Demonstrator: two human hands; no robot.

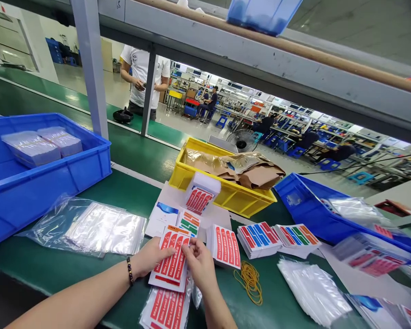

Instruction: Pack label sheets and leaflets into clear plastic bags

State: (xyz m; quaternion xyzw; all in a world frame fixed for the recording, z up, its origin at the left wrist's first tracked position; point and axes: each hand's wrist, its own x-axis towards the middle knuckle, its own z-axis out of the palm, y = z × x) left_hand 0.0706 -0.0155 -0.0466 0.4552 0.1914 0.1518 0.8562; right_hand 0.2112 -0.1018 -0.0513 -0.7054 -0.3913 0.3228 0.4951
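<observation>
A small stack of red and white sticker sheets (pixel 171 276) is gripped in my left hand (pixel 152 258), thumb on top. My right hand (pixel 201 264) pinches the upper right edge of the same sheets. Beneath them lie more red sticker sheets (pixel 166 308) in clear plastic bags. Just beyond my hands are a green and orange sheet (pixel 191 222) and a white booklet with a blue top (pixel 166 217). To the right sit a pile of red sticker sheets (pixel 226 246), blue-and-red sheets (pixel 259 237) and multicoloured sheets (pixel 297 238).
Clear plastic bags (pixel 106 228) lie left, more bags (pixel 311 288) right, beside rubber bands (pixel 250 281). A blue bin (pixel 89 176) stands left, a yellow bin (pixel 226 201) ahead, another blue bin (pixel 294 194) right. A shelf frame (pixel 92 68) crosses above; a person (pixel 144 77) stands beyond.
</observation>
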